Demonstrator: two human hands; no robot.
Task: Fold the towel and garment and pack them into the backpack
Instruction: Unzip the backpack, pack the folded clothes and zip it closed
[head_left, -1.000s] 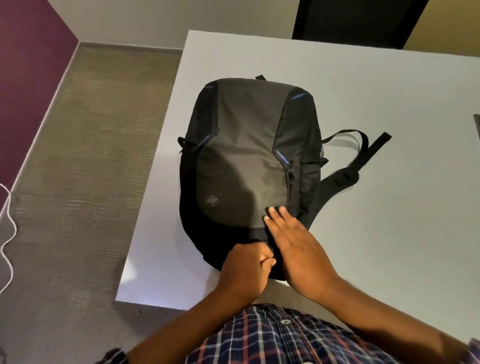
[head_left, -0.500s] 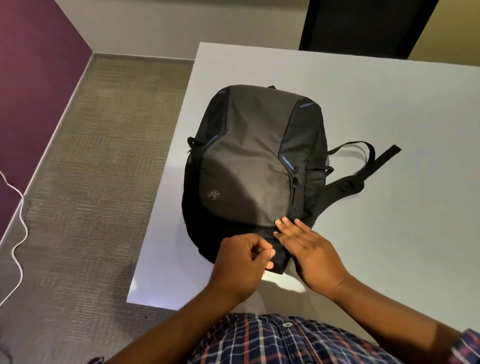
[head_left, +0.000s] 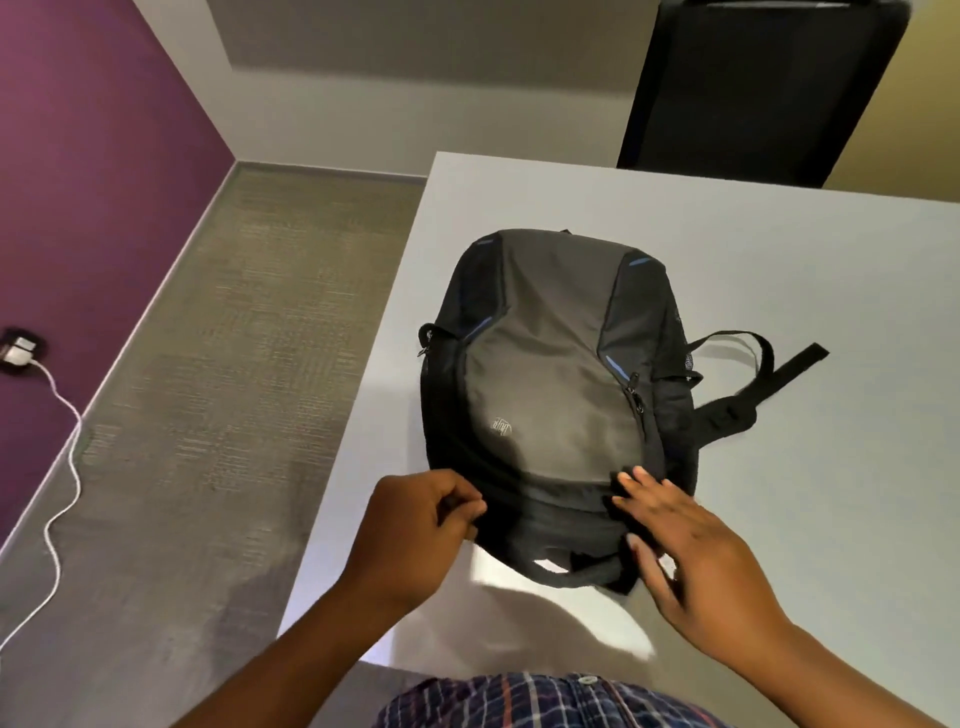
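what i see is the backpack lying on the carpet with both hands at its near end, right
Not quite: the head view shows the backpack lying on the white table, not the carpet. The left hand and right hand are indeed at its near end.

Matt woven-cloth backpack (head_left: 550, 364) on smooth matt table (head_left: 779, 260); rough textured carpet (head_left: 234, 364).

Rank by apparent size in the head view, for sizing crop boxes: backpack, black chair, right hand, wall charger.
1. backpack
2. black chair, cropped and farther off
3. right hand, near the camera
4. wall charger
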